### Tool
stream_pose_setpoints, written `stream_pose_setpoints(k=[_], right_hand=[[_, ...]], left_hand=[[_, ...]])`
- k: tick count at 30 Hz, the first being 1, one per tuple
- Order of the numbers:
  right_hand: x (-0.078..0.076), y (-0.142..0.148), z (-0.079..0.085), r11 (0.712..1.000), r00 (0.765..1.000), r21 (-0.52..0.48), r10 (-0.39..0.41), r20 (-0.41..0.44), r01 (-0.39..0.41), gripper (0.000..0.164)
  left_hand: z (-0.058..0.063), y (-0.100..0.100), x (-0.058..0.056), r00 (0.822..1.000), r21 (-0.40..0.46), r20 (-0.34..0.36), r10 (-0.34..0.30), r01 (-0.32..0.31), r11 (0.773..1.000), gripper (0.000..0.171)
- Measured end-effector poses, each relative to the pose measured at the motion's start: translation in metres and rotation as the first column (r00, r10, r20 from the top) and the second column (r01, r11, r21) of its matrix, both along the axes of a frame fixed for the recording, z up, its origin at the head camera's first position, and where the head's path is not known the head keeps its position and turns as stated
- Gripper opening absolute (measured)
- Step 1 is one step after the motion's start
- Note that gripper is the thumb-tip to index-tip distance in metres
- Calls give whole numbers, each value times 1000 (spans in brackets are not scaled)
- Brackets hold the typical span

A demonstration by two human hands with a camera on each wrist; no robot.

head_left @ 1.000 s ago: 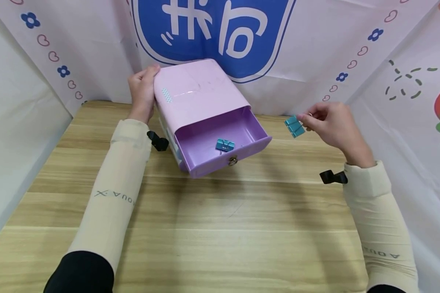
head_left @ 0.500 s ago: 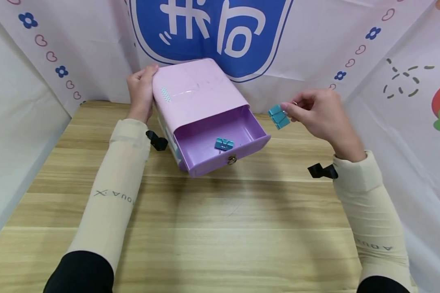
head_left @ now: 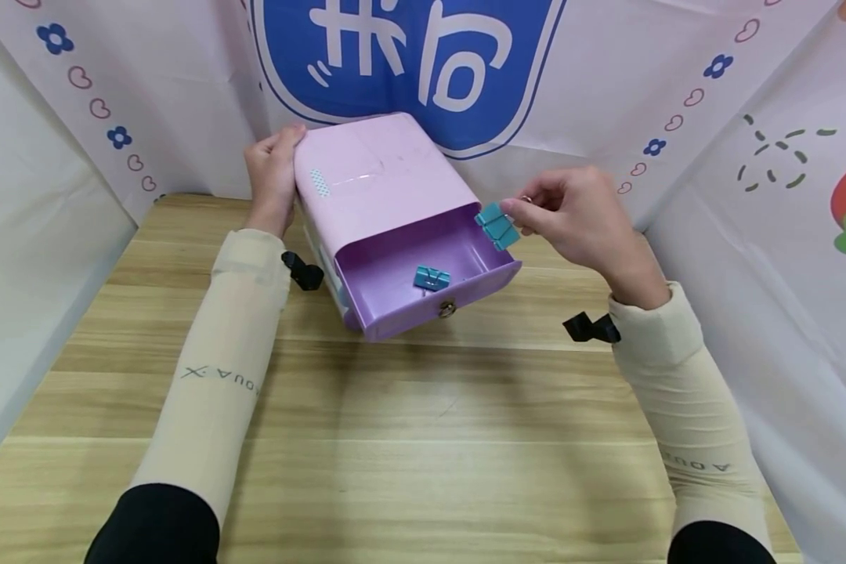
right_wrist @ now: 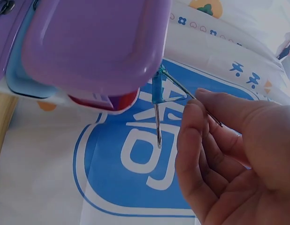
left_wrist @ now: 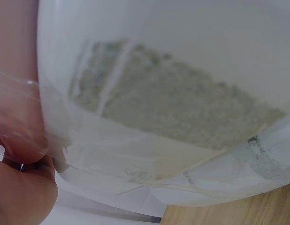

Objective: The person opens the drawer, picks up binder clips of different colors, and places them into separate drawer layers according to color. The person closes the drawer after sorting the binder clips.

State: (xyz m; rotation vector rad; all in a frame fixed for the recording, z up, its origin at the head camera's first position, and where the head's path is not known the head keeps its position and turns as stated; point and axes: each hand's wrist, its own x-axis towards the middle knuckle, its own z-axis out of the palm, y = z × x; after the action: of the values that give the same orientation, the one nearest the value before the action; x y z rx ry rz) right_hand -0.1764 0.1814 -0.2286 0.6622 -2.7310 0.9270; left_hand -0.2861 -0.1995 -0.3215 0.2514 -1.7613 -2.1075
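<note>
A pink desktop drawer box [head_left: 388, 176] stands turned at an angle on the table, its purple drawer [head_left: 493, 280] pulled out at the front. One teal binder clip [head_left: 432, 278] lies inside that drawer. My right hand [head_left: 578, 219] pinches a second teal binder clip [head_left: 497, 226] by a wire handle between thumb and fingertips, at the drawer's right side. In the right wrist view this held clip [right_wrist: 157, 88] hangs right by the drawer's corner, handles spread. My left hand [head_left: 275, 176] grips the box's back left corner; some of its fingers are hidden behind the box.
Pale wood table [head_left: 423, 454] extends in front of the box. A white printed cloth [head_left: 571, 168] with a blue emblem rises close behind it, and white cloth walls flank both sides. A metal ring pull [head_left: 447, 309] sits on the drawer front.
My right hand has moved left with the pinched binder clip, from out beside the box to the drawer's right edge. The left hand, the box and the clip in the drawer stay put.
</note>
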Motion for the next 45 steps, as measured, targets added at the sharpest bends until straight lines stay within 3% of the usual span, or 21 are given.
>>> stream_pose_setpoints(k=[14, 28, 37, 45], right_hand=[[-9, -41, -14, 992, 995, 99, 69, 74, -77, 16], [-13, -60, -20, 970, 985, 205, 101, 138, -128, 16], [-14, -61, -16, 961, 993, 257, 87, 81, -105, 18], [-5, -51, -7, 975, 996, 211, 81, -23, -74, 16]], left_hand=[[0, -1, 0, 1000, 8, 5, -1, 1, 1000, 37], [0, 0, 0, 1000, 2, -12, 4, -4, 1000, 36], [0, -1, -1, 1000, 3, -9, 0, 0, 1000, 33], [0, 0, 0, 1000, 1, -8, -1, 1, 1000, 38]])
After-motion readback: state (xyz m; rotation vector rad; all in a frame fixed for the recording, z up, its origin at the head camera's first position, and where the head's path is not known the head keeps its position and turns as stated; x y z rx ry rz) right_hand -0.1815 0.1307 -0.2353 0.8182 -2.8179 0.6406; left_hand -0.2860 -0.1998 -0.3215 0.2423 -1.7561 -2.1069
